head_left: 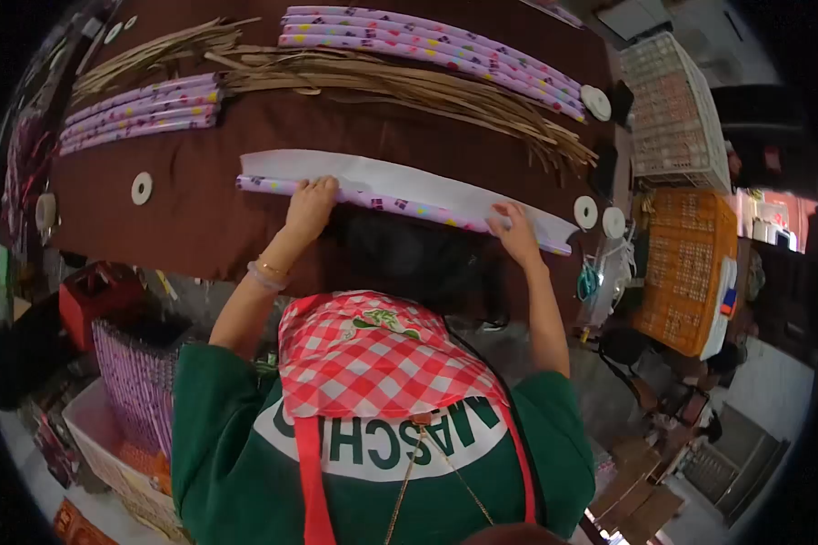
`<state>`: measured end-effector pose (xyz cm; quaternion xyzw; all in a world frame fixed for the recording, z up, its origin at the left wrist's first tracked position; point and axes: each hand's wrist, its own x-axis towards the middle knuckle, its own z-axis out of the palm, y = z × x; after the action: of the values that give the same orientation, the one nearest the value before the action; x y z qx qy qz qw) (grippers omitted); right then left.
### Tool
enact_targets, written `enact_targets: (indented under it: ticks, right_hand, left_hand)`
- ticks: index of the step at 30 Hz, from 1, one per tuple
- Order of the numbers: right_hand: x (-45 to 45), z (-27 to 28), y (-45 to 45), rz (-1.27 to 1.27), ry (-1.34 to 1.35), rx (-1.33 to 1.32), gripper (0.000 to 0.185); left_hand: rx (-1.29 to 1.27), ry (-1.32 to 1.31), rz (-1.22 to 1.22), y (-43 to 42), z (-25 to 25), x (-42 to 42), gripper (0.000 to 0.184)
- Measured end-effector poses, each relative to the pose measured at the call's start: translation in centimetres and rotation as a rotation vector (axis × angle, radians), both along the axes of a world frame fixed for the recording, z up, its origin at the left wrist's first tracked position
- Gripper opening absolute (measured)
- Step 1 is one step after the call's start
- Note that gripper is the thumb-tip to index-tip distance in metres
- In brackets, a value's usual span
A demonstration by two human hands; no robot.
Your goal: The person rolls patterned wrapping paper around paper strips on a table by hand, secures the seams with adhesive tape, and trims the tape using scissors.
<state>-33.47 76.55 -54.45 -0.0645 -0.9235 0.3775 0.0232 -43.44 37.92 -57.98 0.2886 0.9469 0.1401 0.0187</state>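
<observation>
A long sheet of purple patterned paper [400,207] with a white underside lies across the brown-covered table in front of me. Its near edge is rolled into a narrow tube, and the white part [373,171] stretches out flat behind. My left hand [314,204] is closed over the rolled edge near its left end, fingers pressed together. Toward the right end, my right hand [516,232] grips the same rolled edge with its fingers bent; the thumb is partly hidden.
Behind the sheet lie long dry brown strips [382,80], with finished-looking patterned rolls [427,45] beyond and more rolls [141,113] at left. White tape rolls [585,213] sit at the right edge, near blue-handled scissors [588,278]. An orange basket [686,272] stands right.
</observation>
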Motion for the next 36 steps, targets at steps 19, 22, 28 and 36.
enact_targets:
  ticks: [19,22,28,36]
  right_hand:
    - [0.1,-0.7,-3.8,0.242,-0.073,0.256,0.031]
    - [0.0,-0.8,-3.5,0.226,-0.107,0.2,0.028]
    - [1.0,-2.1,-3.4,0.123,0.028,0.214,0.029]
    - [1.9,-3.0,-3.8,0.12,0.065,0.165,0.027]
  left_hand:
    - [-0.079,-0.004,-0.086,-0.3,0.9,1.1,0.036]
    - [-0.033,-0.035,-0.143,-1.2,0.5,0.6,0.038]
    - [0.095,0.048,-0.208,-1.6,-0.8,-0.8,0.034]
    - [0.106,0.037,-0.326,-1.9,0.7,-0.1,0.034]
